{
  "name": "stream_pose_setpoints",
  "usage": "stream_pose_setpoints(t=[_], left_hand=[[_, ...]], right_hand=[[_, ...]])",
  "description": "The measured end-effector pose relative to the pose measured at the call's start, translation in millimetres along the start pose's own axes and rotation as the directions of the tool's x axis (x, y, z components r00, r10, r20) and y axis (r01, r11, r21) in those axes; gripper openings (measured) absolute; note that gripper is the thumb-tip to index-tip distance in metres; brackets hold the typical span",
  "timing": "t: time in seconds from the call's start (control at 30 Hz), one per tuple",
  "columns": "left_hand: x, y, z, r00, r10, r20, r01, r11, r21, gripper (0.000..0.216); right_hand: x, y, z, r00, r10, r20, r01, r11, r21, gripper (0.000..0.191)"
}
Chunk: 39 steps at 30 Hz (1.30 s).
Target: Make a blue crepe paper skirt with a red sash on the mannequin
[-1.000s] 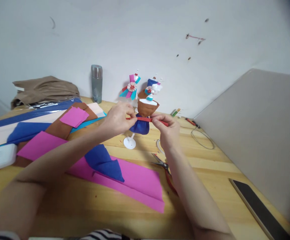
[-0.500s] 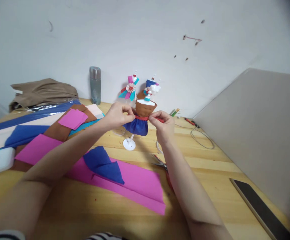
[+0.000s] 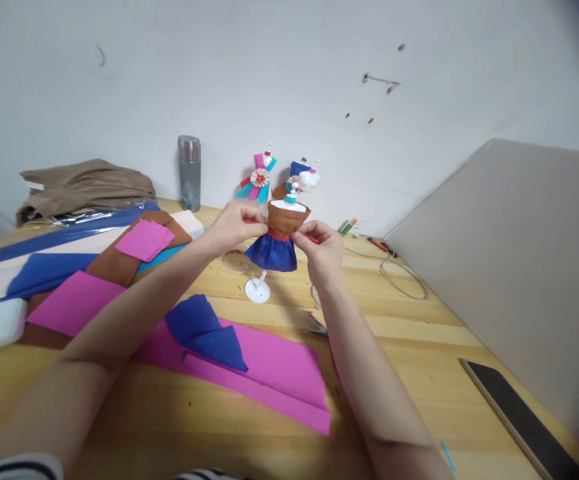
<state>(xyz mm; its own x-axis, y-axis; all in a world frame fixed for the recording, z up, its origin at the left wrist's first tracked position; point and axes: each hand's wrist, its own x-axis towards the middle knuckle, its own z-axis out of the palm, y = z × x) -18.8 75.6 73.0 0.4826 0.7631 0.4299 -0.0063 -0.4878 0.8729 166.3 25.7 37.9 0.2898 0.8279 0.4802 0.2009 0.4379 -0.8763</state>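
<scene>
A small dress form on a white stand [image 3: 258, 291] wears a brown paper bodice [image 3: 287, 217] and a blue paper skirt [image 3: 272, 254]. A thin red paper strip [image 3: 279, 235] runs around its waist. My left hand [image 3: 234, 225] pinches the strip's left end against the form. My right hand [image 3: 322, 250] pinches the right end on the other side. Both hands sit level with the waist, one on each side.
Two finished paper-dressed forms [image 3: 259, 179] stand behind, by a grey flask [image 3: 189, 172]. Pink sheets [image 3: 274, 370], a blue folded piece [image 3: 204, 331] and more coloured paper lie on the wooden table [image 3: 419, 333]. Scissors [image 3: 316, 324], a tape roll [image 3: 236, 261], a cable [image 3: 404, 280], a phone [image 3: 519, 413].
Both hands have drawn closer to the form, pulling the red strip tight around its waist. The strip's loose ends now show less.
</scene>
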Motion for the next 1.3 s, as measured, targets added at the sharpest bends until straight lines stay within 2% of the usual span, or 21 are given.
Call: stream_pose_setpoints(t=[0.17, 0.4, 0.57, 0.87, 1.17, 1.3], left_hand=[[-1.1, -4.2, 0.8, 1.0, 0.015, -0.015, -0.016, 1.0, -0.023, 0.01], [-2.3, -13.9, 10.0, 0.995, -0.031, -0.092, 0.026, 0.998, -0.052, 0.011], [-2.2, -16.4, 14.0, 0.994, -0.007, -0.111, -0.001, 0.998, -0.069, 0.005], [-2.7, -16.5, 13.1, 0.999, -0.027, -0.032, 0.02, 0.979, -0.201, 0.004], [-6.0, -8.1, 11.9, 0.997, -0.063, 0.053, 0.073, 0.974, -0.213, 0.008], [-6.0, -6.2, 11.7, 0.995, -0.065, 0.075, 0.079, 0.974, -0.213, 0.011]], right_hand=[[0.3, -2.0, -0.3, 1.0, -0.004, 0.011, 0.004, 1.0, -0.012, 0.019], [2.9, -1.3, 0.0, 1.0, -0.004, 0.011, 0.004, 1.0, 0.021, 0.021], [2.2, -0.6, 2.7, 0.999, -0.015, 0.029, 0.015, 1.0, 0.022, 0.022], [1.8, -3.5, 0.3, 0.99, -0.013, 0.139, -0.002, 0.995, 0.104, 0.018], [3.2, -6.3, -7.2, 0.954, 0.075, 0.289, -0.147, 0.96, 0.237, 0.023], [1.7, -7.7, -10.4, 0.927, 0.146, 0.346, -0.234, 0.945, 0.227, 0.023]])
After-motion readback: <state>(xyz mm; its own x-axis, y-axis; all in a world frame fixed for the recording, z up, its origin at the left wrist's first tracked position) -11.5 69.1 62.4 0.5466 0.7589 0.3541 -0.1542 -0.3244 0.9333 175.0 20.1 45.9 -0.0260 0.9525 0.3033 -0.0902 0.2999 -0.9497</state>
